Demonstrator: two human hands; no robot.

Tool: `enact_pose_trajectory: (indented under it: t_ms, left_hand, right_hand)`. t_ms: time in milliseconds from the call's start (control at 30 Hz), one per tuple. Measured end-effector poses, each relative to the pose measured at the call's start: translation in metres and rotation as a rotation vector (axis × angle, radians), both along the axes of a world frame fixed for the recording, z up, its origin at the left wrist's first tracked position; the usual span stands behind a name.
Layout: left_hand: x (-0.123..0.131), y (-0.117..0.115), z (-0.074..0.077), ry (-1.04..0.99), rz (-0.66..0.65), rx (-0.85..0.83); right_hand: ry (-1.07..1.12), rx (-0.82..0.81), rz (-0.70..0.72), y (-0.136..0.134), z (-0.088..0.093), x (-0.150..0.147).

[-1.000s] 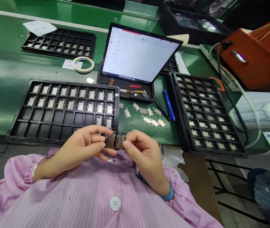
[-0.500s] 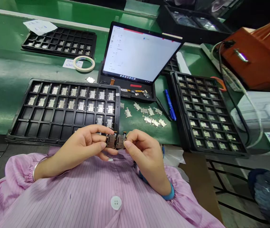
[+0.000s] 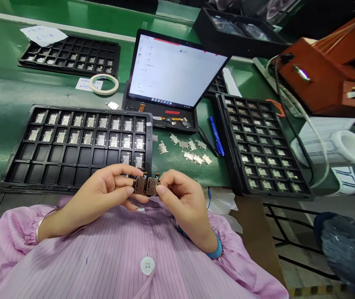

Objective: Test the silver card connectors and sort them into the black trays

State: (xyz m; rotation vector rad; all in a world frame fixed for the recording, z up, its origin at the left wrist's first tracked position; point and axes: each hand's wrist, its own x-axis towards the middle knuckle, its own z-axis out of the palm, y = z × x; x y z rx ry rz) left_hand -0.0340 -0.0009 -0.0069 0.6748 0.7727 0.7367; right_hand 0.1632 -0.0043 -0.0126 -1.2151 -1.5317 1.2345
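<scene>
Close to my body, my left hand [image 3: 109,187] pinches a small circuit board [image 3: 140,185] with a brownish metal card-slot cover and a short connector tab on top. A second, similar circuit board [image 3: 151,186] is pinched between the thumb and fingers of my right hand [image 3: 180,199]. The two boards stand side by side, nearly edge to edge; whether they touch I cannot tell. Just behind my left hand lies a black compartment tray [image 3: 82,171], its two far rows filled with similar silvery boards. Several loose metal-covered pieces [image 3: 191,144] lie on the green table beyond my right hand.
A laptop-like screen [image 3: 177,70] stands behind, its base holding flex parts. To the right are a blue marker [image 3: 216,136], stacked filled trays [image 3: 265,149], a white roll [image 3: 352,147] and an orange-brown box [image 3: 317,74]. A tape roll [image 3: 114,90] and another tray [image 3: 102,47] lie far left.
The whole view has shifted, so things appear a little farther left. Both hands keep the same grip on the two boards, which remain side by side.
</scene>
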Motion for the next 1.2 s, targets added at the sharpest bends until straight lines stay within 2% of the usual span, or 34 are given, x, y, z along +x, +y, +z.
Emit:
enact_pose_trajectory:
  t_ms: [500,567,667,733,800,867,1000,1100,1200]
  left_hand:
    - [-0.001,0.0,-0.005,0.032,0.01,0.029]
    - [-0.009,0.004,-0.007,0.084,0.083,0.061]
    - [-0.029,0.014,-0.011,0.216,0.312,0.13]
    - [-0.044,0.022,-0.015,0.32,0.472,0.174]
    - [-0.055,0.028,-0.019,0.443,0.547,0.22]
    - [-0.061,0.03,-0.024,0.629,0.529,0.304]
    - [-0.06,0.029,-0.03,1.046,0.4,0.5]
    - [-0.055,0.027,-0.032,1.169,0.303,0.508]
    - [-0.051,0.025,-0.033,1.268,0.236,0.57]
  right_hand:
    - [-0.018,0.001,-0.01,0.001,-0.002,0.002]
    - [-0.042,0.014,-0.044,0.006,-0.005,0.003]
    - [-0.129,0.033,-0.112,0.019,-0.013,0.002]
    - [-0.199,0.029,-0.104,0.03,-0.019,-0.002]
    - [-0.259,0.022,-0.069,0.04,-0.024,-0.01]
    - [-0.317,0.013,-0.023,0.049,-0.028,-0.022]
    - [-0.483,-0.023,0.067,0.06,-0.028,-0.054]
    - [-0.671,0.012,0.077,0.061,-0.025,-0.073]
    - [-0.743,0.094,0.066,0.058,-0.023,-0.073]
